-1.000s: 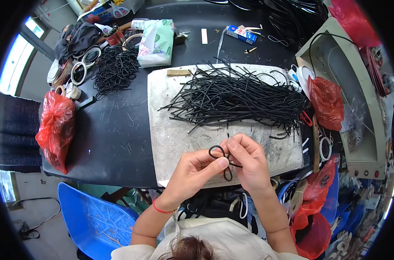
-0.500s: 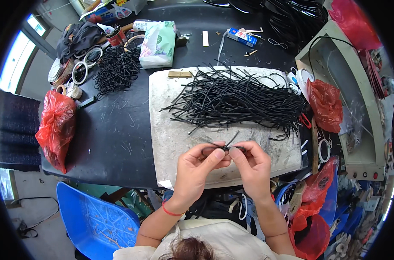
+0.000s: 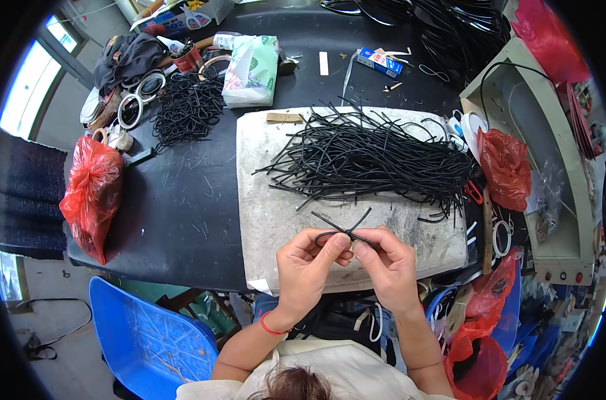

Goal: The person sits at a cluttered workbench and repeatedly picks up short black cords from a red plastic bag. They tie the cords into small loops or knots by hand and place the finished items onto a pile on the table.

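While both hands meet above the near part of a pale, stained board, a single black cord lies pinched between them; clock directions are taken from it. The left hand and right hand each have the fingers closed on the cord, thumbs uppermost, one on either side of its crossing. Two free ends project toward 10 and 1 o'clock. Whether the crossing is knotted cannot be confirmed.

Handling, as judged: light, pliant with slight spring, not fragile, its smooth round surface apt to roll or slip. Recommended hold: a thumb-and-finger pinch close beside the crossing, or at the free ends.

At 12 o'clock, on the same board, lies a loose pile of black cords; no marking is evident on them. Farther off on the black worktop, a tissue pack at 11 o'clock shows a leaf pattern. A small blue-and-white box near 12 o'clock carries print. Beyond, toward 11 o'clock, a carton bears bold lettering.
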